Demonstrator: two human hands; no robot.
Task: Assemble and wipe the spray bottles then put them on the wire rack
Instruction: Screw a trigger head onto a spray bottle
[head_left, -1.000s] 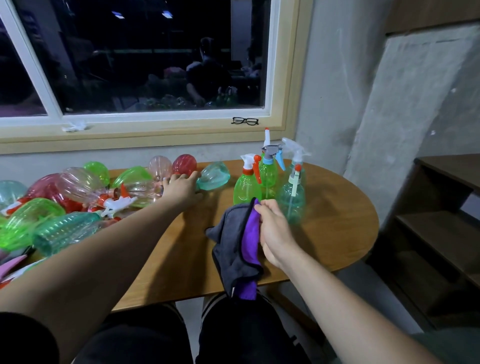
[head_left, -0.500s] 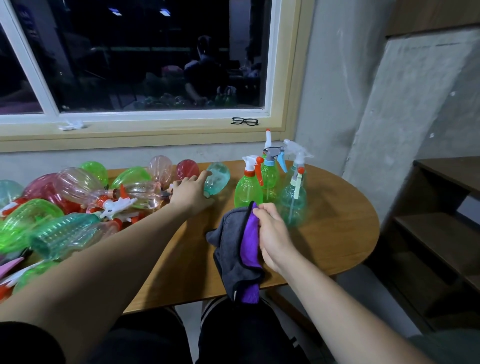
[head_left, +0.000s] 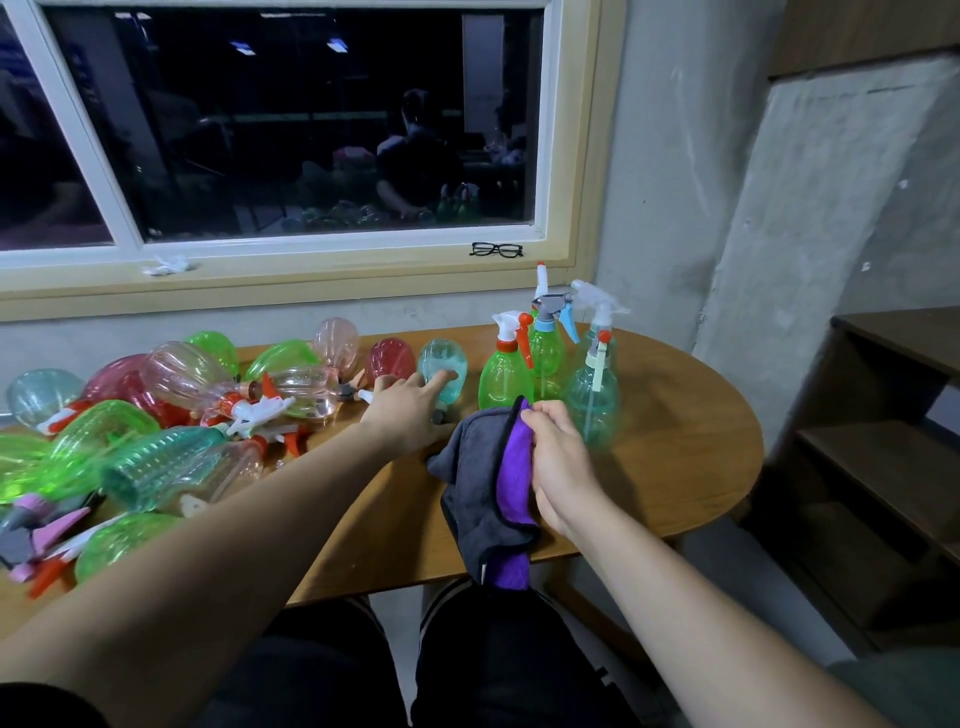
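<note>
My left hand reaches across the wooden table, and its fingers lie on a pale teal bottle body lying on its side without a sprayer. A grey and purple cloth hangs over the table's front edge, gripped by my right hand. Just behind that hand stand several assembled spray bottles: a green one with an orange and white sprayer, a green one with a blue sprayer and a teal one with a clear sprayer. No wire rack is in view.
A heap of loose green, pink, red and teal bottle bodies and sprayer heads covers the table's left half. Black glasses lie on the window sill. A dark wooden shelf unit stands to the right.
My left hand has moved right along the row of bottles, from the clear bottle to the pale teal one. My right hand with the cloth has stayed almost in place.
</note>
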